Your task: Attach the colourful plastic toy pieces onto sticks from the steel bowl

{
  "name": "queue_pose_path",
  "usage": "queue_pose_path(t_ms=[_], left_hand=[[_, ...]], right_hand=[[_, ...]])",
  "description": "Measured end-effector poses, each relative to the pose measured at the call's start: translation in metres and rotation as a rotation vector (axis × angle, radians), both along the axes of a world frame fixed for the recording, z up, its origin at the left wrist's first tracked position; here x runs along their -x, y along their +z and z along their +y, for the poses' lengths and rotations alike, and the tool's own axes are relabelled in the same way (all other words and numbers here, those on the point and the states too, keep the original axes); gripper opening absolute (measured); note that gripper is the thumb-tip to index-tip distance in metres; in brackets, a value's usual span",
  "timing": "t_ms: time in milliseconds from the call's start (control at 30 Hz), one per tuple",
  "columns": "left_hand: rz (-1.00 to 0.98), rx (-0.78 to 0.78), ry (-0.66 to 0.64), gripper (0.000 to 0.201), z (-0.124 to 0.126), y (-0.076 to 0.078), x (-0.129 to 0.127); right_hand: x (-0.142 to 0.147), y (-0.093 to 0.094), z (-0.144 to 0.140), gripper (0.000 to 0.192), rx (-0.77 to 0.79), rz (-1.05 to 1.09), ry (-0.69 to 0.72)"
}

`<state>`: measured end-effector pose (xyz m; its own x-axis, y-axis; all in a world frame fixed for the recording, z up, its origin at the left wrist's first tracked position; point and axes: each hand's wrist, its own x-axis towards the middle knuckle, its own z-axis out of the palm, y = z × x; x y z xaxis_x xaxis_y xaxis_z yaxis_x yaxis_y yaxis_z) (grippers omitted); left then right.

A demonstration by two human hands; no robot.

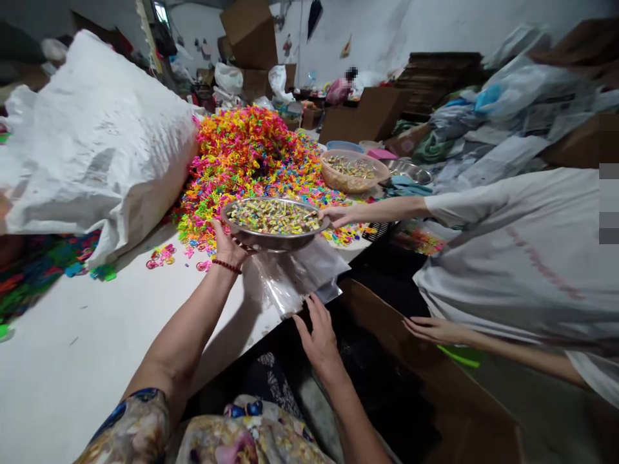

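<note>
A shallow metal bowl (278, 242), filled with small multicoloured pieces, is held above the table. My left hand (228, 249), with a beaded bracelet at the wrist, grips its left rim. A co-worker's hand (340, 215) is on the opposite rim. Beneath the bowl, clear plastic bags (296, 274) lie at the table's edge. My right hand (318, 335) is beside the bags' near edge, fingers stretched and apart; whether the fingertips touch the plastic I cannot tell.
A heap of bright plastic pieces (256, 151) covers the back of the white table (87, 335). At left stands a big white sack (106, 135). A pink basin (353, 183) of small pieces sits behind the bowl. The co-worker (512, 258) stands at right by a cardboard box (387, 328).
</note>
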<state>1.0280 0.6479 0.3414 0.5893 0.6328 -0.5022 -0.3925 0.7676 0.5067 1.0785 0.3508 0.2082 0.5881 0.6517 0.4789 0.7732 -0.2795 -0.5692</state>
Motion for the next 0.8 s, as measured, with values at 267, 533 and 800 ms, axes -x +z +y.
queue_pose_path(t_ms=[267,533,800], left_hand=[[0.257,0.0,-0.293,0.029,0.018,-0.001,0.037],[0.233,-0.002,-0.034,0.026,-0.03,-0.015,0.05],[0.208,0.018,0.224,0.035,-0.062,0.012,0.201]], right_hand=[[-0.012,0.001,-0.019,0.054,-0.004,0.016,-0.057],[0.003,0.014,0.002,0.053,-0.042,-0.254,0.015],[0.049,0.028,-0.007,0.062,-0.003,-0.365,0.156]])
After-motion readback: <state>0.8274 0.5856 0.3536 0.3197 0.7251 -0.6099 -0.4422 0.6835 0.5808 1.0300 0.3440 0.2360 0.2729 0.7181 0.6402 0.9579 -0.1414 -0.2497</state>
